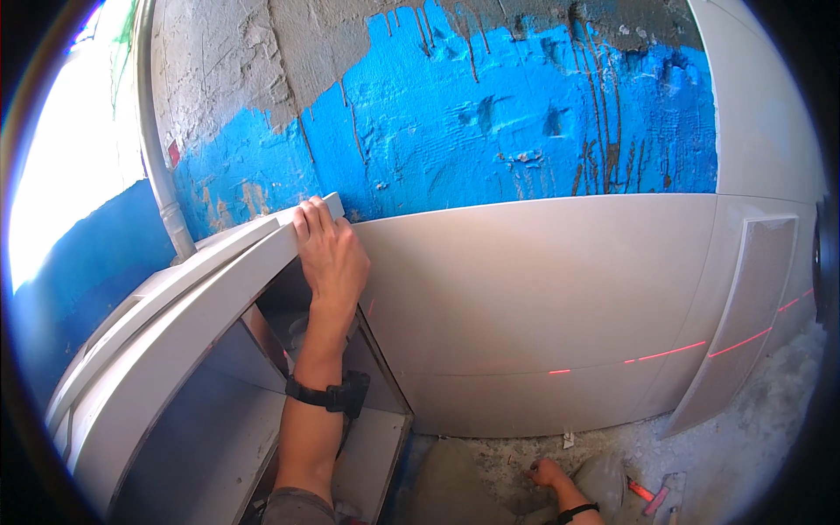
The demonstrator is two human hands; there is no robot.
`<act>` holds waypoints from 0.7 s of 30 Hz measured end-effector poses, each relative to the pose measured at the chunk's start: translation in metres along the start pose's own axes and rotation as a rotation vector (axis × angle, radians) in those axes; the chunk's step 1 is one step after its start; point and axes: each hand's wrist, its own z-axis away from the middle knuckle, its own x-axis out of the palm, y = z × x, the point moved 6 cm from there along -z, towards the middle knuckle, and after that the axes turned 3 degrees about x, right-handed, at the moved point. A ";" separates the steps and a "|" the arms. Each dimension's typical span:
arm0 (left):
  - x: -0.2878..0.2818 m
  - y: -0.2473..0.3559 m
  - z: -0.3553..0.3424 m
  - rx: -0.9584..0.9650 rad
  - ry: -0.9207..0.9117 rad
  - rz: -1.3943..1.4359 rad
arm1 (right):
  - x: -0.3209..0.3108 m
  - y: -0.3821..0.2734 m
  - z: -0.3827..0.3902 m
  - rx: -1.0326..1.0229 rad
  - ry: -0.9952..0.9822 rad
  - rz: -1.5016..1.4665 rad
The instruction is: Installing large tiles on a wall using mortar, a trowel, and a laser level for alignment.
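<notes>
My left hand [328, 249] reaches forward and up, its fingers curled over the end of a long white board [179, 319] lying along the top of an open cabinet [201, 420] with pale interior panels. A second narrow white strip [144, 324] lies along that top. A black strap with a mount is on my left wrist. My right hand [547, 472] is low near my knees with curled fingers; whether it holds anything is too small to make out.
A large pale wall panel [534, 289] sits below rough blue-painted wall [490, 105]. A narrow loose panel [744, 306] leans at right, crossed by a red laser line. A pipe [153, 157] runs beside the bright opening. Red-handled tools [647, 494] lie on the dusty floor.
</notes>
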 end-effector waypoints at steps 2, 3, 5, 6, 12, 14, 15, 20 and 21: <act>0.000 0.000 0.000 0.001 -0.002 -0.004 | 0.000 0.001 0.000 -0.002 0.010 0.008; 0.000 0.000 0.000 0.002 -0.003 -0.009 | 0.001 0.003 -0.002 0.001 0.005 -0.005; 0.000 0.000 -0.001 0.002 0.002 -0.009 | 0.005 0.007 -0.005 0.006 0.001 -0.019; 0.000 0.000 -0.001 0.003 0.007 -0.011 | 0.004 0.006 -0.004 0.000 0.013 -0.020; 0.002 0.000 -0.001 0.000 0.001 0.002 | 0.002 0.005 -0.002 -0.035 0.070 -0.038; 0.001 0.000 -0.001 -0.001 -0.001 0.005 | 0.001 0.005 -0.003 -0.052 0.113 -0.055; 0.001 0.000 -0.001 -0.002 -0.004 0.008 | 0.001 0.005 -0.003 -0.048 0.109 -0.058; 0.001 0.000 0.000 -0.002 -0.010 -0.012 | 0.000 0.004 -0.003 -0.042 0.108 -0.061; 0.002 0.000 0.000 0.000 -0.012 -0.017 | 0.001 0.005 -0.003 -0.044 0.086 -0.042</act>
